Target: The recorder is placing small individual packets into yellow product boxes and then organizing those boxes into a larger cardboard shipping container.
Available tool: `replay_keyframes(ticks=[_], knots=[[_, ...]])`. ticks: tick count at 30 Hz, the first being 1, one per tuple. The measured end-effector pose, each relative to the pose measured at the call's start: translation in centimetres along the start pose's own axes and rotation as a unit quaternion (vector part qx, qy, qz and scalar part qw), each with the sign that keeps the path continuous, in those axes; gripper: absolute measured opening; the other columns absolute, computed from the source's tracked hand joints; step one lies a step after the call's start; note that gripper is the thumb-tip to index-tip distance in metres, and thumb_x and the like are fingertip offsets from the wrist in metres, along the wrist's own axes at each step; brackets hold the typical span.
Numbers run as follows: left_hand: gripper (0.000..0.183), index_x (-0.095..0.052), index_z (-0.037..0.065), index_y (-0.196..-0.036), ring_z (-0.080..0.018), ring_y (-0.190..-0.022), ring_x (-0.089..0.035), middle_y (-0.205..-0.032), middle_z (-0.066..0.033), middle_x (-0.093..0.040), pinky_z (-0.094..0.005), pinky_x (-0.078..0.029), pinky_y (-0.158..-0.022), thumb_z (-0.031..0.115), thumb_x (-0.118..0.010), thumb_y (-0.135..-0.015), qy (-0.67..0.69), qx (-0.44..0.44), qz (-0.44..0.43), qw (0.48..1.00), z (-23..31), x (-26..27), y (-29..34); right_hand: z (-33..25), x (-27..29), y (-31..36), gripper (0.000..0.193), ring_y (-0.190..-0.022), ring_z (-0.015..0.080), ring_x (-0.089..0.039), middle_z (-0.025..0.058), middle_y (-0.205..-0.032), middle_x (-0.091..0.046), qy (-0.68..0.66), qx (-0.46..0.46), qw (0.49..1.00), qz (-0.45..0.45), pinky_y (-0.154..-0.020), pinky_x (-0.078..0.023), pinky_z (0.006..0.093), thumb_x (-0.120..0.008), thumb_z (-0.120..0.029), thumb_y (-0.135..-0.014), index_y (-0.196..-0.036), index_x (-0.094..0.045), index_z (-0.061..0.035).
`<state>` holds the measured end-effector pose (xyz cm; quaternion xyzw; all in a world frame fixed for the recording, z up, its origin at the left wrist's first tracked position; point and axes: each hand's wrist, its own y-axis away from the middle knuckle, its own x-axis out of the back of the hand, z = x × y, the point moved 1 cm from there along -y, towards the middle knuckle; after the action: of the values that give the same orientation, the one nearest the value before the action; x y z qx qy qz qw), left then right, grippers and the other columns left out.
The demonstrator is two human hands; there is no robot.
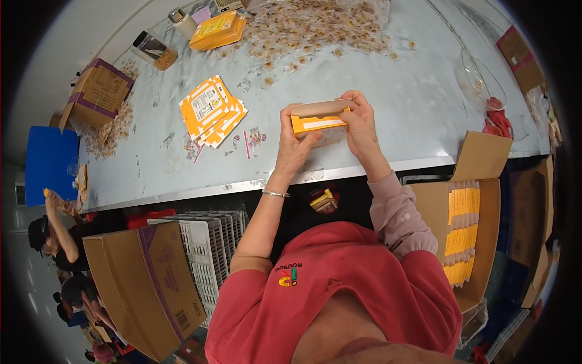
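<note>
Both my hands hold one small orange-and-white carton above the near edge of the pale table. My left hand grips its left end, thumb on the front face. My right hand wraps its right end, fingers curled over the top. The carton's brown inner flap stands open on top. A fanned stack of flat orange cartons lies to the left of my hands.
A heap of small clear-wrapped sweets covers the table's far side. An open box with orange cartons standing in rows sits at my right. A big brown box and white crates stand at my left. A person works at far left.
</note>
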<state>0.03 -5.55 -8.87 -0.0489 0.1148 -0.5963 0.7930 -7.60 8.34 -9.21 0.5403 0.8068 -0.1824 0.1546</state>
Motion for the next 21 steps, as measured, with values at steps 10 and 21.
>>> replay_keyframes(ticks=[10,21], knots=[[0.045,-0.038,0.0,-0.124,-0.0157,-0.1,-0.052,-0.112,-0.0104,-0.054,-0.0287,-0.043,-0.087,0.014,-0.059,-0.087,0.09,0.109,0.178,0.974,-2.0,8.0,1.8,2.5,-4.2,-8.6,0.061,-0.13,0.0222,-0.033,0.0132,-0.138,-0.039,0.205,-0.12,0.951,-0.198,-0.107,-0.025,0.0351,-0.042,-0.045,-0.092,-0.139,-0.031,-0.0077],[0.073,-0.01,-0.003,-0.141,-0.019,-0.116,-0.043,-0.132,-0.0175,-0.039,-0.0299,-0.035,-0.097,0.008,-0.057,-0.086,-0.129,0.048,0.305,0.943,-2.2,14.1,2.5,13.2,-6.3,-19.2,0.058,-0.131,0.0336,-0.026,0.0082,-0.138,-0.036,0.777,0.143,0.602,-0.115,-0.098,-0.021,0.0627,-0.052,-0.052,-0.082,-0.132,-0.044,-0.0232]])
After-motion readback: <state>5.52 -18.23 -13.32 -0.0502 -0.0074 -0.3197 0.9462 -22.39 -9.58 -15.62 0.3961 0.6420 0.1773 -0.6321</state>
